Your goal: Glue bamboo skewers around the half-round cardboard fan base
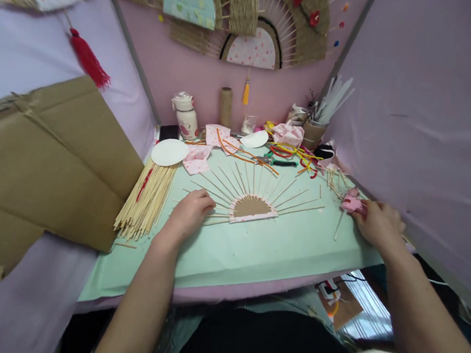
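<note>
A brown cardboard half disc [252,208] with a pink patterned rim lies on the mint-green table cover [270,250], and thin sticks fan outward from it. At the fan's left side, my left hand [194,208] has its fingers pressed together on the sticks there. My right hand [378,223], at the table's right edge, is closed around a pink glue gun [352,202], whose front part shows beyond the fingers. A thin whitish strand hangs below the front of the glue gun.
Bundled sticks [148,197] and a white oval [169,152] lie left, beside a large cardboard sheet [57,157]. Along the back stand a bottle [186,117], a brown roll [225,106] and a holder [314,135]. Green-handled pliers [281,162] lie behind the fan.
</note>
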Demonstrator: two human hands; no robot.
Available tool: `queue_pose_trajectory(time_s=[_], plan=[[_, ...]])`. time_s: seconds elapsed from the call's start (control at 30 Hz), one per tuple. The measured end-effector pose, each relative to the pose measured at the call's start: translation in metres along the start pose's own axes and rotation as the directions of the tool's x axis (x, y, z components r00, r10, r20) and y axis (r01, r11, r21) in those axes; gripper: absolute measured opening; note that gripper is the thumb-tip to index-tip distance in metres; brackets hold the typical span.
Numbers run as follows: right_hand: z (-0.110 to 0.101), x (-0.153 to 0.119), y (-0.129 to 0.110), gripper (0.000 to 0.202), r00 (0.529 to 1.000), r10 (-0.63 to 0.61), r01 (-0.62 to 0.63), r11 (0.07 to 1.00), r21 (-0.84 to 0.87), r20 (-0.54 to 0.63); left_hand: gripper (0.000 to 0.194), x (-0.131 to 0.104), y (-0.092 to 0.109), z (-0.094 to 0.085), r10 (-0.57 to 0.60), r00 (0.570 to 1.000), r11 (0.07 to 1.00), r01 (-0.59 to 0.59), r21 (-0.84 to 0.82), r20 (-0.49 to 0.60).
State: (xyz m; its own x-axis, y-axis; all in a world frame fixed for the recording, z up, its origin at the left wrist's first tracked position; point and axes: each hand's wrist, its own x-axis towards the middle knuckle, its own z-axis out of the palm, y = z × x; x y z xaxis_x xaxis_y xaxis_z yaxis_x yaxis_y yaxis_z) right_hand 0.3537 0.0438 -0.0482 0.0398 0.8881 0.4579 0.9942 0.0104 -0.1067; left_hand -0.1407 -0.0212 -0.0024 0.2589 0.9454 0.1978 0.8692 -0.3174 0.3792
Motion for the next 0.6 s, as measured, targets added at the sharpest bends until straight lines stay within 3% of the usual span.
queue_pose_trajectory(time_s=[0.1,0.23,0.43,0.6], plan=[[-0.01,-0.004,-0.024,0.048,0.985,0.17,-0.169,0.985,-0.037,0.014,0.028,-0.001,-0.001,0.0,-0.021,1.0,1.0,0.02,0.023,0.007],[-0.032,-0.004,-0.058,0.054,0.982,0.185,-0.185,0.983,0.004,-0.03,0.03,-0.001,-0.001,0.0,-0.032,0.999,0.999,0.031,0.04,0.028],[-0.039,-0.005,-0.089,0.054,0.998,-0.008,0.013,0.996,0.083,-0.058,0.031,-0.001,0.002,-0.001,-0.056,0.998,0.997,0.054,0.057,0.036],[-0.028,-0.016,-0.124,0.047,0.963,-0.242,0.261,0.942,0.209,-0.115,0.032,-0.001,0.003,-0.001,-0.053,0.997,0.996,0.049,0.075,0.06]])
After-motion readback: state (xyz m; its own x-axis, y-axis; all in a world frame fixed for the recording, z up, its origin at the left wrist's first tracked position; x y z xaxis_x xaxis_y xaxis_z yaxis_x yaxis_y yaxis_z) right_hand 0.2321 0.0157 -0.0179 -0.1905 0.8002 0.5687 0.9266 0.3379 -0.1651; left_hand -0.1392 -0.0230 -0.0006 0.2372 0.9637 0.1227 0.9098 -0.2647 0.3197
